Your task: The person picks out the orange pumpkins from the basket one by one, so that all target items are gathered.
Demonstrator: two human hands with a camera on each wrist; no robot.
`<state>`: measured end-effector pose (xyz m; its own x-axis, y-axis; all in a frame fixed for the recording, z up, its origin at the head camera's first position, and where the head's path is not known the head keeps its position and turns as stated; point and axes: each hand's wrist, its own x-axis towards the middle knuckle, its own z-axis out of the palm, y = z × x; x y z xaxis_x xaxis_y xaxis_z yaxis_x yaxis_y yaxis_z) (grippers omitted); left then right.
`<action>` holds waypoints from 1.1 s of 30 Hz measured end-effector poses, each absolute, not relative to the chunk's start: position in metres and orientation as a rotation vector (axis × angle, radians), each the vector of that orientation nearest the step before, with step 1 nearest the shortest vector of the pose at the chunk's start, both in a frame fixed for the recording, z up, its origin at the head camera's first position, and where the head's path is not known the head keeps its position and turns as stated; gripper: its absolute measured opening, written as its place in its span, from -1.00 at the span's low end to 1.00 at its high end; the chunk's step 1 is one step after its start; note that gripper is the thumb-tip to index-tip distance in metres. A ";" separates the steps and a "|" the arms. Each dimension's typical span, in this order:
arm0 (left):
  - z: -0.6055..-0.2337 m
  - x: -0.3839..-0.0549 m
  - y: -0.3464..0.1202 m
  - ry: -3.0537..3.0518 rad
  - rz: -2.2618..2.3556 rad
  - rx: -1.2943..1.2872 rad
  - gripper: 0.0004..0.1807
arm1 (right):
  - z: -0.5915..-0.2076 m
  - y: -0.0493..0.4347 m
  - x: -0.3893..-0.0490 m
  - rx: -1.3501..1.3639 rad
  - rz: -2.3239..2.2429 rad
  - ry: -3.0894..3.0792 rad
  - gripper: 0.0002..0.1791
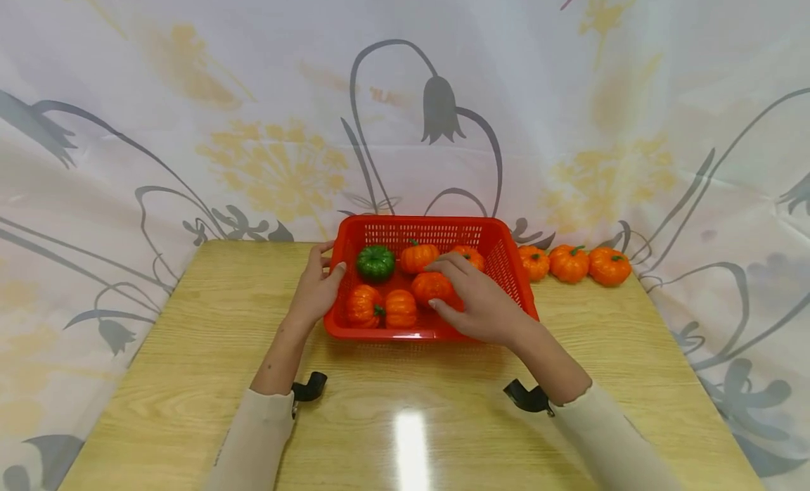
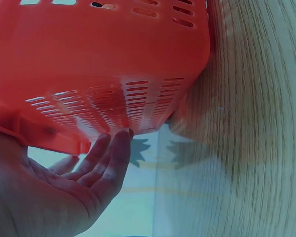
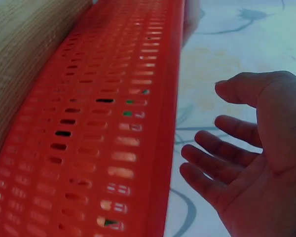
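Note:
A red plastic basket (image 1: 430, 334) stands at the back of the table with several small pumpkins in it. My left hand (image 1: 316, 287) holds the basket's left rim, thumb over the top and fingers along the outer wall (image 2: 103, 106). Over the basket's right part hovers my right hand (image 1: 477, 301), thumb and fingers spread apart. Nothing lies between them in the right wrist view. Closest to that hand is an orange pumpkin (image 1: 432, 289), partly overlapped by it. Behind sit another orange pumpkin (image 1: 419, 257) and a half-hidden one (image 1: 468, 256). At left are a green pumpkin (image 1: 376, 264) and two orange pumpkins.
Outside the basket's right wall, a row of three orange pumpkins (image 1: 569, 264) lies on the wooden table (image 1: 209, 336). A flowered cloth (image 1: 285, 125) hangs directly behind the table. Black curved mounts (image 1: 528, 396) stick out from both wrists.

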<state>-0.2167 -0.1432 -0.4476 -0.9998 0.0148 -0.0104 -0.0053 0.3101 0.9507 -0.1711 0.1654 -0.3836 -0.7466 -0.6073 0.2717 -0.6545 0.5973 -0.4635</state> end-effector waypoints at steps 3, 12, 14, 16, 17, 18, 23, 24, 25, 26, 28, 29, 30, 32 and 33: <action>-0.448 -0.216 -0.144 2.534 1.828 0.009 -0.39 | -0.387 0.157 -0.174 1.099 0.831 -2.769 -0.48; -0.444 -0.218 -0.144 2.514 1.869 0.016 -0.39 | -0.397 0.138 -0.190 1.172 0.762 -2.891 -0.35; -0.444 -0.218 -0.143 2.513 1.867 0.015 -0.39 | -0.400 0.134 -0.193 1.192 0.750 -2.916 -0.32; -0.444 -0.217 -0.144 2.509 1.865 0.015 -0.39 | -0.403 0.131 -0.196 1.219 0.746 -2.931 -0.30; -0.445 -0.217 -0.144 2.507 1.863 0.012 -0.39 | -0.405 0.130 -0.197 1.227 0.744 -2.938 -0.30; -0.446 -0.216 -0.144 2.506 1.859 0.007 -0.39 | -0.407 0.128 -0.198 1.232 0.740 -2.945 -0.29; -0.447 -0.215 -0.146 2.509 1.848 -0.011 -0.39 | -0.412 0.123 -0.204 1.239 0.724 -2.983 -0.26; -0.447 -0.215 -0.147 2.511 1.846 -0.012 -0.39 | -0.413 0.122 -0.205 1.240 0.722 -2.988 -0.26; -0.447 -0.215 -0.147 2.513 1.846 -0.009 -0.39 | -0.413 0.121 -0.205 1.240 0.725 -2.995 -0.26; -0.447 -0.215 -0.147 2.511 1.849 -0.008 -0.39 | -0.413 0.121 -0.206 1.242 0.721 -3.004 -0.26; -0.447 -0.215 -0.147 2.509 1.855 -0.001 -0.39 | -0.413 0.120 -0.207 1.241 0.715 -3.024 -0.28; -0.447 -0.215 -0.147 2.508 1.857 0.002 -0.39 | -0.413 0.120 -0.208 1.243 0.708 -3.031 -0.30; -0.447 -0.215 -0.146 2.505 1.860 0.004 -0.39 | -0.413 0.120 -0.208 1.246 0.705 -3.038 -0.31; -0.446 -0.215 -0.145 2.498 1.866 0.007 -0.39 | -0.413 0.121 -0.209 1.249 0.701 -3.050 -0.32; -0.446 -0.215 -0.144 2.495 1.868 0.007 -0.39 | -0.413 0.121 -0.209 1.251 0.701 -3.053 -0.33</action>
<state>-0.2151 -0.1443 -0.4461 -0.9997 0.0183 -0.0171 -0.0112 0.2816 0.9595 -0.2093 0.1215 -0.4125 -0.7018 -0.7102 -0.0556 -0.6147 0.6432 -0.4565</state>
